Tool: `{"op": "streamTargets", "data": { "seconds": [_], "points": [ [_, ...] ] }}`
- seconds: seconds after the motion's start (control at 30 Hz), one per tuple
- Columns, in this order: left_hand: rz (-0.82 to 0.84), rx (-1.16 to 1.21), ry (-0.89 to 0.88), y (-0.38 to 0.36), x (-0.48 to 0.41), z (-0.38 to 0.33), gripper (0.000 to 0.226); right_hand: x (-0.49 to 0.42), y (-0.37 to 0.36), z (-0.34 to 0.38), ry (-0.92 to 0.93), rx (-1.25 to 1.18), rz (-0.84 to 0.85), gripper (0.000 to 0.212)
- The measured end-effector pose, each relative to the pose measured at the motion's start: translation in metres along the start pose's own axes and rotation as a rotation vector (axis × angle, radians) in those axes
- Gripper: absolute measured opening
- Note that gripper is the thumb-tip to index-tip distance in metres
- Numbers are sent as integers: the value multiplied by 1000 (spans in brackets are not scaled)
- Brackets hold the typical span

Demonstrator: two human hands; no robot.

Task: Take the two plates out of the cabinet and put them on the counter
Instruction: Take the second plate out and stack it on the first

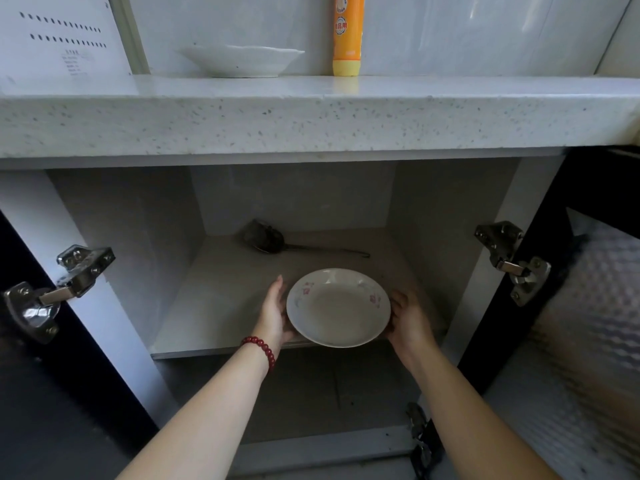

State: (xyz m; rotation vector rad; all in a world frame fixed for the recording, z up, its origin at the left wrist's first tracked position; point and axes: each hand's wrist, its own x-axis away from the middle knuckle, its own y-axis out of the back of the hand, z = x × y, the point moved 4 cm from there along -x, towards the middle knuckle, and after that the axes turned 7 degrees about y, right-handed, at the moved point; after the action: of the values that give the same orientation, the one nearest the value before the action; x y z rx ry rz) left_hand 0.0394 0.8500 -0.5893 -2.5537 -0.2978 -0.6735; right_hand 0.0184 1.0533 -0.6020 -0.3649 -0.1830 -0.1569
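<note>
A white plate with pink flower marks (338, 307) is at the front edge of the cabinet shelf (221, 289). My left hand (275, 315) grips its left rim, with a red bead bracelet on the wrist. My right hand (408, 320) grips its right rim. The plate's near edge juts out past the shelf front. A second white plate (242, 60) stands on the speckled counter (311, 116) above, near the back wall.
A dark metal skimmer (273, 241) lies at the back of the shelf. An orange bottle (348, 34) stands on the counter right of the plate. Both cabinet doors hang open, with hinges at left (55, 289) and right (512, 261). A lower compartment shows below.
</note>
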Motion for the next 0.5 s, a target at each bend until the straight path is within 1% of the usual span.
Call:
{"op": "streamTargets", "data": {
  "seconds": [0.07,0.17,0.23,0.33,0.5],
  "points": [
    [-6,10,5,1,0,1,64,2,1,-1,-7,0,2,50],
    [-5,-1,23,1,7,1,65,9,1,2,-35,-20,-25,51],
    [-13,0,52,-1,19,-1,66,19,-1,10,-44,-2,-42,45],
    [-55,26,84,-8,42,-13,65,38,-8,30,-57,32,-80,31],
    [-141,-27,141,-13,85,-39,64,73,-24,73,-97,100,-130,34]
  ]
}}
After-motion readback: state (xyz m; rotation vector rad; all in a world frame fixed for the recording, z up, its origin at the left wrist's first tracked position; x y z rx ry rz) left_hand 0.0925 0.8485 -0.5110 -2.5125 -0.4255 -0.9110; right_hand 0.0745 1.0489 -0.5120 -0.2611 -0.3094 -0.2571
